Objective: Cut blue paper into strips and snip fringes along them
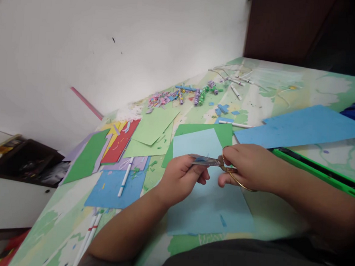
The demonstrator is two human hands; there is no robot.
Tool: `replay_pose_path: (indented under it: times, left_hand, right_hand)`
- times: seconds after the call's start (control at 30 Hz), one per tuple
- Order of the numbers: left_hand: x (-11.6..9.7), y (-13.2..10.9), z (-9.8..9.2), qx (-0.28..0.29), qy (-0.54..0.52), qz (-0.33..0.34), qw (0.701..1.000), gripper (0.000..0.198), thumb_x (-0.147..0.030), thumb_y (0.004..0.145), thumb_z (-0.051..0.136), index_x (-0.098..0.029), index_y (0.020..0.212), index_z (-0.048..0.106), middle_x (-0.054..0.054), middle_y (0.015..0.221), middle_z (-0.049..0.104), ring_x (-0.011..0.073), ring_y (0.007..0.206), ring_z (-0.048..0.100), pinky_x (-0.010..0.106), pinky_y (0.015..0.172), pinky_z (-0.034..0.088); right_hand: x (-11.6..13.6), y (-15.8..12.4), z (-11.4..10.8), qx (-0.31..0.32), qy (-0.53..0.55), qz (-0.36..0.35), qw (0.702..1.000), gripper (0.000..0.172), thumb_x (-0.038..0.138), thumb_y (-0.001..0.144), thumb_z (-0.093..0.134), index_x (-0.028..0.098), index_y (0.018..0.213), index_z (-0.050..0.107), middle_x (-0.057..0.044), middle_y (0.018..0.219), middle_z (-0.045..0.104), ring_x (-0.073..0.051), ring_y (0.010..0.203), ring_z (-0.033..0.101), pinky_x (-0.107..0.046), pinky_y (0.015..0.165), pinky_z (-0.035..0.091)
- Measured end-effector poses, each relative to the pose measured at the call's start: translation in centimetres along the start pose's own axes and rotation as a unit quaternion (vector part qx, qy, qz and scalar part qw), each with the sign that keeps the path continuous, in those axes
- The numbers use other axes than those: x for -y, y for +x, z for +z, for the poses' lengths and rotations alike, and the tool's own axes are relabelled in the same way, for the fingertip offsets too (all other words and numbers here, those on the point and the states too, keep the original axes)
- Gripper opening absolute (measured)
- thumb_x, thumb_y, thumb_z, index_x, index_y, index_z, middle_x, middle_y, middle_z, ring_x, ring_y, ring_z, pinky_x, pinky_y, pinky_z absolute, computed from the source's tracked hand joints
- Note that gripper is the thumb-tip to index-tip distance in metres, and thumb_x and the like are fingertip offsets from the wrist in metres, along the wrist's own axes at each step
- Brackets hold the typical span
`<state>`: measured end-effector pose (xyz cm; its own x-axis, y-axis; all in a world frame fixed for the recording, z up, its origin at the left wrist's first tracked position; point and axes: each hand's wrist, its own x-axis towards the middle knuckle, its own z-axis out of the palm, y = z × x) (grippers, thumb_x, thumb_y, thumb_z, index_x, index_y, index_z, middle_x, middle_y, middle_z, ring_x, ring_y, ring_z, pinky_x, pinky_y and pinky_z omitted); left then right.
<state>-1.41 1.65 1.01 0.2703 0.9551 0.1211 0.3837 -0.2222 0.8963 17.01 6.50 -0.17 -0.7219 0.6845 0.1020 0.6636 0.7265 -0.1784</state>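
Note:
My right hand is closed round the handles of a pair of scissors, whose blades point left toward my other hand. My left hand is closed, thumb and fingers pinching by the blade tips. A small piece of blue paper shows at the blades, its edge partly hidden by my fingers. Beneath both hands lies a light blue sheet, with a small blue scrap on it. Behind my hands a darker green sheet sticks out under the light blue paper.
Coloured sheets, among them a red one and a blue one, lie to the left with a white marker. Rolled paper pieces and scraps sit near the wall. A large blue sheet and a green-edged case are right.

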Motion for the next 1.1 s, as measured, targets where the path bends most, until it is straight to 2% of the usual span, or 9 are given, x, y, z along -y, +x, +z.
replay_pose_path:
  times: [0.2,0.37,0.53,0.77,1.1]
  left_hand:
    - [0.4,0.0,0.0,-0.009,-0.068,-0.018,0.998,0.027,-0.031,0.082,0.044,-0.014,0.065,0.056,-0.001,0.059,0.056,0.0057,0.049,0.052,0.018,0.048,0.042]
    - [0.7,-0.1,0.4,-0.043,-0.025,-0.031,0.998,0.029,-0.031,0.083,0.043,-0.015,0.064,0.058,0.000,0.057,0.057,0.0070,0.051,0.053,0.019,0.050,0.042]
    - [0.9,-0.1,0.9,-0.064,-0.033,-0.034,0.997,0.030,-0.032,0.082,0.044,-0.014,0.062,0.057,0.000,0.059,0.057,0.0069,0.050,0.053,0.019,0.050,0.042]
    - [0.9,-0.2,1.2,-0.074,-0.018,-0.040,0.996,0.029,-0.032,0.083,0.043,-0.015,0.063,0.056,-0.001,0.057,0.057,0.0064,0.052,0.054,0.018,0.051,0.043]
    - [0.6,-0.3,1.1,-0.072,0.045,-0.031,0.996,0.028,-0.029,0.084,0.041,-0.015,0.064,0.055,-0.001,0.056,0.058,0.0073,0.052,0.055,0.019,0.051,0.043]
  right_hand:
    - [-0.2,-0.1,-0.1,0.001,0.056,0.010,0.998,0.043,0.062,0.068,0.048,0.019,0.071,0.048,-0.004,0.067,0.054,-0.018,0.060,0.049,-0.024,0.049,0.025]
    - [-0.2,-0.2,-0.2,0.016,0.075,0.009,0.997,0.042,0.062,0.068,0.048,0.019,0.070,0.047,-0.004,0.067,0.054,-0.018,0.060,0.047,-0.025,0.049,0.026]
    - [-0.2,-0.2,-0.1,0.031,0.095,0.013,0.995,0.042,0.061,0.069,0.047,0.019,0.071,0.047,-0.005,0.069,0.054,-0.018,0.061,0.048,-0.026,0.050,0.029]
    - [0.0,-0.3,0.2,0.036,0.096,0.011,0.995,0.045,0.062,0.071,0.043,0.018,0.077,0.048,-0.007,0.075,0.055,-0.020,0.066,0.050,-0.027,0.053,0.031]
    - [0.0,-0.2,0.5,0.029,0.070,0.002,0.997,0.047,0.063,0.073,0.039,0.017,0.074,0.049,-0.007,0.071,0.056,-0.018,0.060,0.049,-0.025,0.049,0.028]
